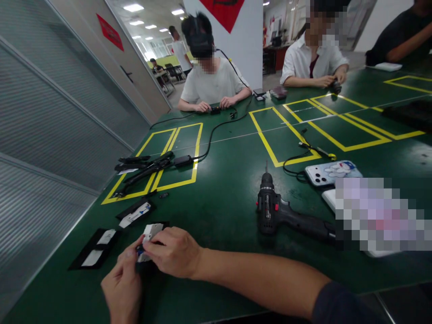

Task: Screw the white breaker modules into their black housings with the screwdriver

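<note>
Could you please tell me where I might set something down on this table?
The widest bare patch of the table lies between the leftmost yellow tape and the drill, beyond the right hand. It is crowded near the left hand, where flat black pieces lie, and right of the drill, around the phone.

From where I stand, no writing reads clearly: at 12 o'clock a red sign (228, 14) on the pillar (250, 54) shows part of a black character, cut off above; at 4 o'clock the label (268, 208) on the drill (285, 215) is too small.
</note>
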